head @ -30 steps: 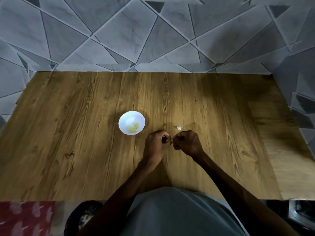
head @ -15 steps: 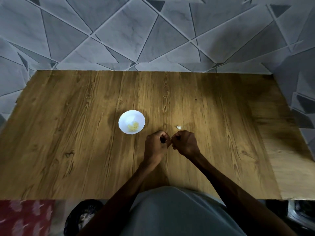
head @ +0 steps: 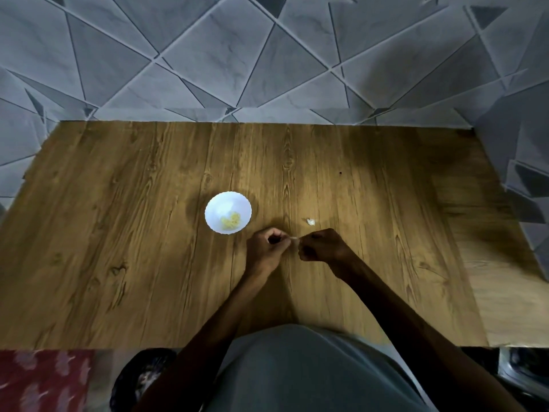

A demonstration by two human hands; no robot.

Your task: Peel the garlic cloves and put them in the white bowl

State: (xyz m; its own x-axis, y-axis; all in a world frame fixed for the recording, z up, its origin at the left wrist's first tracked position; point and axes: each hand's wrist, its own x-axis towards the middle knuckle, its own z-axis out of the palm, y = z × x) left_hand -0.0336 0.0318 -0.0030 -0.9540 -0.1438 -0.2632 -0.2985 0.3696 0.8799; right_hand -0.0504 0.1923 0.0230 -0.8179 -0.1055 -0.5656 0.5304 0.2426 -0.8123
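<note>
Garlic clove (head: pixel 294 238): just below the middle of the frame, held above the surface (head: pixel 142 239) in the narrow gap between the two hands.
Look: a thin, pale, off-white sliver, tiny against the hands. Most of it is hidden by the fingertips, so what shows may be the clove's tip or only a strip of its skin.
Handling: I judge it very light and firm, wrapped in dry papery skin that tears in flakes. Once bare it is likely slick and a little sticky, so easy to drop.
Where to hold: pinch the body of the clove at one end with fingertips, and work the loose skin from the other end with a nail. A hard squeeze would bruise it.
Left hand (head: pixel 266 249): fingers (head: pixel 282 237) curled in tight, their tips pinching the left end of the clove.
Right hand (head: pixel 323 246): fingers (head: pixel 304 242) curled likewise, pinching the right end.
White bowl (head: pixel 218 205): left of the hands and slightly higher in the frame, near the left hand but not touching it. It is small and round with a scalloped rim.
Peeled cloves (head: pixel 230 223): a small yellowish heap in the lower right of the bowl.
White bit (head: pixel 310 221): lying on the surface just above the right hand, apart from it.
</note>
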